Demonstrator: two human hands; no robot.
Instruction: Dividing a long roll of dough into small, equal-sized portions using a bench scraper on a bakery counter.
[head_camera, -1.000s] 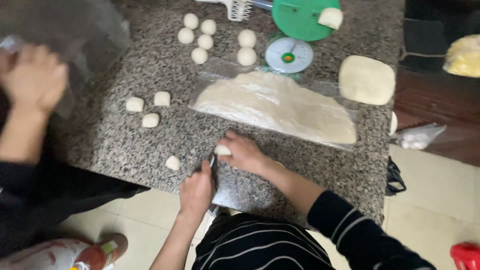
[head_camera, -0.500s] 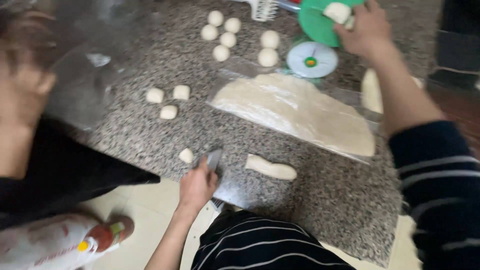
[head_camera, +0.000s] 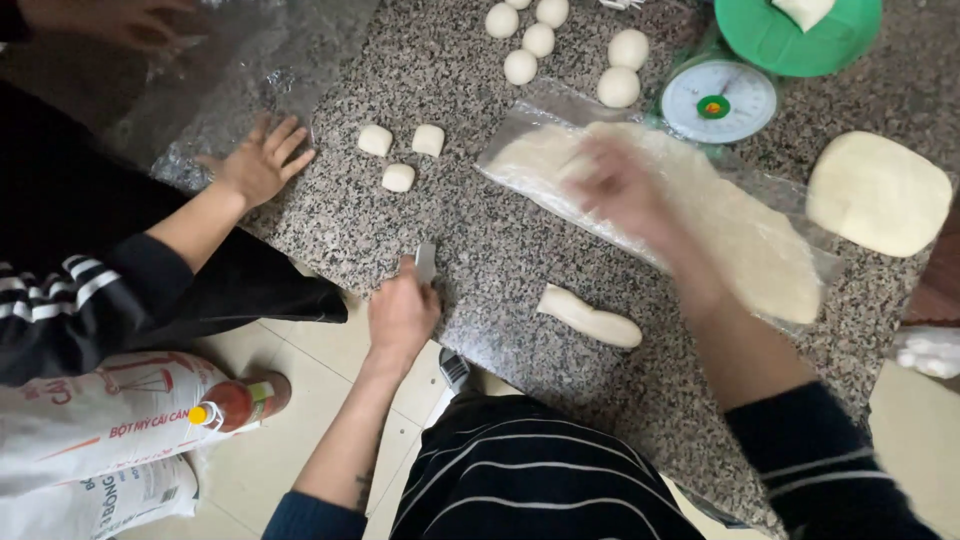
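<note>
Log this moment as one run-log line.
left hand: grips dough cutter on granite counter | right hand: blurred, over wrapped dough sheet | dough strip: lying free

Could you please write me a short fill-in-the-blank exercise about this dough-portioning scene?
1. The left hand holds a metal ____ upright on the granite counter.
2. The dough log lies ____ from both of the person's hands.
3. The blurred right hand is over the plastic-covered ____ slab.
4. The kitchen scale carries a ____ bowl.

Missing words: scraper; apart; dough; green

A small metal scraper (head_camera: 426, 262) stands upright on the speckled counter (head_camera: 480, 240), a pale elongated dough piece (head_camera: 590, 317) lying flat near it.
</note>
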